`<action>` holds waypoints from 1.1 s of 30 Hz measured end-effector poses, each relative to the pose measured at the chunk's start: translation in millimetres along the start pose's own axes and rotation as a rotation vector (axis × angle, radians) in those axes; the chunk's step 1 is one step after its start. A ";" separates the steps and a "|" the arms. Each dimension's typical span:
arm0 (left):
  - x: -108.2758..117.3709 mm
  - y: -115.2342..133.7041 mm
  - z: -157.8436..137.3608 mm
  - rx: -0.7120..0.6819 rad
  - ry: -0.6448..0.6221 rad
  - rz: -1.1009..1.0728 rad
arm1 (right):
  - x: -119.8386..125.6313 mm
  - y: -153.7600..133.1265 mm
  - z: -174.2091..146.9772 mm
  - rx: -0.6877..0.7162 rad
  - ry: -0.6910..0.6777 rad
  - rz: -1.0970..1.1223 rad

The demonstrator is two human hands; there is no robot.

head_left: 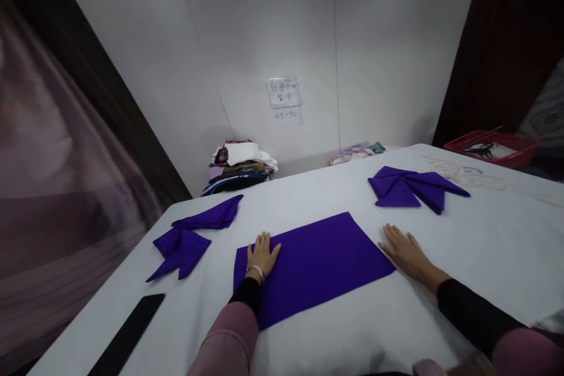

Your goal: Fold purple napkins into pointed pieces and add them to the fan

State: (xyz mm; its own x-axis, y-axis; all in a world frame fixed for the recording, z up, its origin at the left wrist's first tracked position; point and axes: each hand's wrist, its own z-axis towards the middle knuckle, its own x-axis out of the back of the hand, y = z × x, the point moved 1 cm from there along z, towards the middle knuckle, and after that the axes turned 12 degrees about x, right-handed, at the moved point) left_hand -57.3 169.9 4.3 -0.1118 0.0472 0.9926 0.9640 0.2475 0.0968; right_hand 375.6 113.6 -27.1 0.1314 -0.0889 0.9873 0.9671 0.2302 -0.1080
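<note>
A purple cloth napkin (321, 264) lies flat as a rectangle on the white-covered table (304, 346) in front of me. My left hand (261, 257) rests palm down on its left part, fingers spread, a bracelet at the wrist. Just off the napkin's right edge, my right hand (405, 251) lies on the tabletop with its fingers stretched out and nothing in them. Two folded purple napkins lie farther out: one folded napkin (183, 247) to the left, with pointed ends, and another folded napkin (408, 187) at the back right.
A long black strip (127, 335) lies at the front left. Behind the table's far edge is a pile of folded clothes (240, 167), with more fabric (355, 154) to its right. A red basket (520, 155) stands at far right. A paper sign (284, 94) hangs on the wall.
</note>
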 end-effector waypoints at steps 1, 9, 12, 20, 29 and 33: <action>1.8 -0.4 -0.4 0.011 0.002 -0.032 | 3.3 -6.2 -3.0 -0.003 0.015 0.012; 0.7 3.4 -79.8 -0.274 -0.009 0.008 | 22.6 -142.5 -22.1 0.569 -0.036 0.310; -9.6 -4.3 -115.0 -0.299 -0.041 0.041 | 24.2 -168.5 -28.2 0.663 -0.082 0.386; -20.3 -19.8 -125.5 -0.246 -0.003 0.074 | 21.6 -134.5 -43.3 0.549 -0.142 0.367; -20.4 -30.0 -126.0 -0.259 0.026 0.000 | 14.1 -32.8 -83.8 0.132 0.007 0.216; -22.8 -49.3 -132.6 -0.249 0.083 -0.008 | 22.4 -5.5 -87.4 0.032 0.086 0.207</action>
State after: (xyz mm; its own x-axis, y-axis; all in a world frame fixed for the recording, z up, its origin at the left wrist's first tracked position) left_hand -70.3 28.3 -13.4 -0.1094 -0.0359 0.9933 0.9940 0.0017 0.1096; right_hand 392.2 25.6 -14.5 0.3456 -0.1190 0.9308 0.9104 0.2827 -0.3019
